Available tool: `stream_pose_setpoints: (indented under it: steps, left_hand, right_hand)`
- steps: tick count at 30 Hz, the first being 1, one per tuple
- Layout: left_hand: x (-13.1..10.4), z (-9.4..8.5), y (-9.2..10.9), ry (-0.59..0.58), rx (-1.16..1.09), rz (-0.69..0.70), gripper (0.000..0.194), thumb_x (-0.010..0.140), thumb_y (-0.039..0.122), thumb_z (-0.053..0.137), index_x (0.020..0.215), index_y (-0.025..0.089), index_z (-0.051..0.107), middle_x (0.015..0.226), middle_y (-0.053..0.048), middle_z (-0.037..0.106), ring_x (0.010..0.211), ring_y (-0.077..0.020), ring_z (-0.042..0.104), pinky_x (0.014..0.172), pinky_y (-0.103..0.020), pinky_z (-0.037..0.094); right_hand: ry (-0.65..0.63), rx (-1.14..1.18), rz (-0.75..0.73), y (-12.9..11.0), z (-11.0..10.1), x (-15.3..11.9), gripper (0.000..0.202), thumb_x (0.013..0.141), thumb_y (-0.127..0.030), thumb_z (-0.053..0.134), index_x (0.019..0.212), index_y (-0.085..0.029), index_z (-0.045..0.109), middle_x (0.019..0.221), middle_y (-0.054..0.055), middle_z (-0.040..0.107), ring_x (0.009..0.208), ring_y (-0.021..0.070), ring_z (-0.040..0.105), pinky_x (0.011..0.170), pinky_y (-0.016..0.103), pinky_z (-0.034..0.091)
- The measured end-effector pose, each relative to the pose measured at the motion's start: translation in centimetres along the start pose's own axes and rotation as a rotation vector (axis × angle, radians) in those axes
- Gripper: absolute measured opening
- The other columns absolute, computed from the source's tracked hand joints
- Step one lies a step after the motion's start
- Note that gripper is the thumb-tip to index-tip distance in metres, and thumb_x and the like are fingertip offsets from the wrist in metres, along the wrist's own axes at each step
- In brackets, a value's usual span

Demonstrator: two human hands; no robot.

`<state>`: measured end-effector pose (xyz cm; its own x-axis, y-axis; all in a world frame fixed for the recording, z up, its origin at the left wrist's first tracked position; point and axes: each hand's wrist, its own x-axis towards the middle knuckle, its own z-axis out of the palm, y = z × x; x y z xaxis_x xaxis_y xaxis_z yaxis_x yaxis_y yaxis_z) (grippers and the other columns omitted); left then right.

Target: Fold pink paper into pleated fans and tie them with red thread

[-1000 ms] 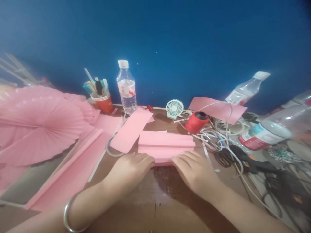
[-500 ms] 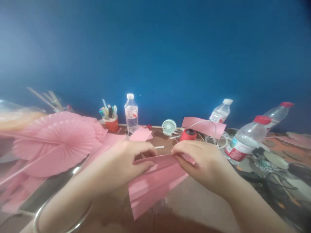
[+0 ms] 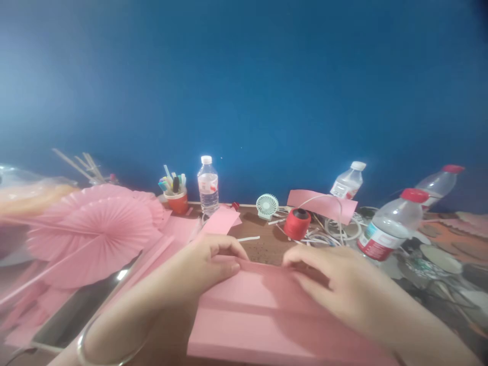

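A creased pink paper sheet [image 3: 247,317] lies spread over the table between my hands, its far edge folded into a narrow strip. My left hand [image 3: 213,262] pinches the left part of that far edge between thumb and fingers. At the right part of the same edge, the thumb and fingers of my right hand [image 3: 324,277] are curled onto the paper. A metal bangle circles my left wrist. The paper's lower right part runs beneath my right forearm.
Pink pleated fans [image 3: 102,229] lie at the left by a dark flat object. Behind are a pen cup [image 3: 178,201], a water bottle [image 3: 208,188], a small fan [image 3: 267,206] and a red object [image 3: 297,224]. Large bottles [image 3: 394,223] and cables stand or lie right.
The paper has come down and spread flatter and wider towards me. My hands sit a little lower and farther apart. The whole view has shifted slightly.
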<state>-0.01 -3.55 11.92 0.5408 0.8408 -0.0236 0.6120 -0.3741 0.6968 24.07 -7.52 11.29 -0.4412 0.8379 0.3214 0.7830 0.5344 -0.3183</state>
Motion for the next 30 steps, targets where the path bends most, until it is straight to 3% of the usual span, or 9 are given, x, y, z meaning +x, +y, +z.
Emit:
stream_pose_setpoints:
  steps: [2,5,8,11,17,23,30]
  left_hand:
    - [1.1,1.3,-1.7,0.004,0.080,-0.047,0.019,0.074,0.020,0.046,0.083,0.020,0.063,0.078,0.002,0.062,0.071,-0.0131,0.057,0.060,-0.022,0.043]
    - [2.2,4.2,-5.1,-0.045,0.205,-0.048,0.019,0.076,0.019,0.042,0.073,0.018,0.061,0.069,0.002,0.059,0.065,-0.0123,0.055,0.058,-0.023,0.040]
    - [2.3,6.4,-7.8,0.036,0.388,0.029,0.019,0.078,0.016,0.043,0.071,0.016,0.060,0.077,-0.002,0.058,0.074,-0.0153,0.054,0.068,-0.028,0.041]
    - [2.0,7.2,-8.9,0.094,0.455,0.133,0.019,0.081,0.014,0.042,0.082,0.017,0.060,0.087,-0.004,0.056,0.084,-0.0166,0.052,0.076,-0.031,0.041]
    - [1.6,7.7,-9.0,0.042,0.509,0.173,0.018,0.083,0.012,0.042,0.085,0.017,0.060,0.081,-0.004,0.055,0.081,-0.0169,0.052,0.075,-0.031,0.042]
    - [1.6,8.0,-9.4,0.036,0.449,0.168,0.016,0.084,0.014,0.044,0.088,0.017,0.059,0.084,-0.003,0.055,0.083,-0.0171,0.050,0.076,-0.032,0.041]
    - [1.3,8.0,-9.6,0.019,0.619,0.360,0.019,0.082,0.006,0.039,0.083,0.015,0.056,0.080,-0.005,0.053,0.076,-0.0177,0.049,0.069,-0.033,0.042]
  right_hand:
    - [-0.120,0.080,0.062,1.5,1.0,0.6,0.021,0.074,-0.014,0.056,0.085,-0.031,0.059,0.071,-0.008,0.065,0.056,0.0091,0.056,0.047,0.020,0.035]
    - [-0.267,0.136,0.052,4.3,4.7,1.5,0.017,0.073,-0.011,0.055,0.078,-0.026,0.061,0.069,-0.006,0.065,0.057,0.0103,0.057,0.048,0.020,0.035]
    - [-0.259,0.034,-0.001,6.1,8.5,1.5,0.011,0.073,-0.012,0.055,0.072,-0.022,0.060,0.069,-0.003,0.063,0.062,0.0124,0.056,0.055,0.023,0.036]
    - [-0.179,-0.063,-0.070,6.0,10.4,1.0,0.008,0.077,-0.015,0.054,0.072,-0.019,0.059,0.076,0.001,0.061,0.073,0.0151,0.054,0.063,0.026,0.037]
    - [-0.107,-0.176,-0.082,4.4,11.2,0.5,0.015,0.082,-0.012,0.047,0.072,-0.017,0.057,0.074,0.002,0.057,0.072,0.0157,0.050,0.067,0.029,0.037]
    - [-0.094,-0.156,-0.047,4.7,11.8,0.0,0.013,0.083,-0.013,0.048,0.078,-0.018,0.059,0.076,0.003,0.058,0.075,0.0168,0.051,0.065,0.030,0.039]
    - [0.046,-0.097,-0.211,4.8,12.6,-1.0,0.027,0.087,-0.014,0.041,0.111,-0.015,0.055,0.101,0.008,0.061,0.095,0.0186,0.053,0.079,0.033,0.044]
